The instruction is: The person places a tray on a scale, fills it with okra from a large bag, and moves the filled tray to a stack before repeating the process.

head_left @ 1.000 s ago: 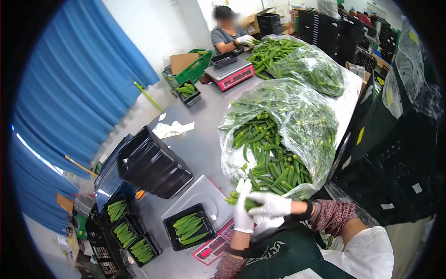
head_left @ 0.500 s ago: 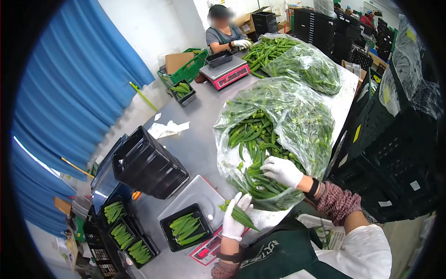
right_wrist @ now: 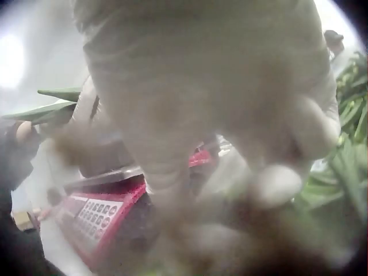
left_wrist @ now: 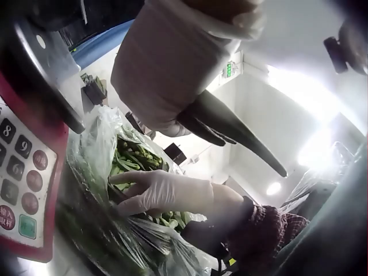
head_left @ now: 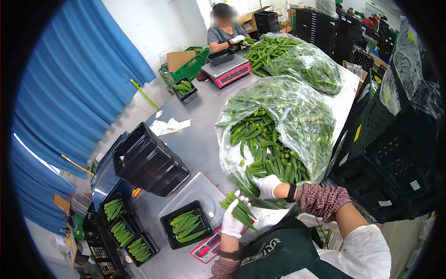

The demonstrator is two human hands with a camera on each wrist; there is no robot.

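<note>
In the head view the left hand [head_left: 232, 222], in a white glove, holds several okra pods [head_left: 240, 213] beside the scale. The gloved right hand [head_left: 268, 187] reaches into the near edge of a clear plastic bag [head_left: 302, 111] full of okra [head_left: 290, 169]; in the left wrist view the right hand [left_wrist: 167, 192] has its fingers spread over the pods. Whether it pinches a pod is hidden. A black tray [head_left: 186, 224] with a row of okra sits on the scale [head_left: 202, 186]. Pods stick out from the left hand [left_wrist: 172, 69] in the left wrist view.
Stacked black trays [head_left: 151, 160] stand left of the scale, with several filled trays [head_left: 123, 233] below them. Across the table a person [head_left: 224, 32] works beside another scale [head_left: 227, 72] and more okra [head_left: 274, 50]. Black crates [head_left: 395, 144] rise along the right.
The two hands were together a second ago, then parted. The right hand went into the bag and has since moved toward its near edge. More pods show in the left hand than half a second ago.
</note>
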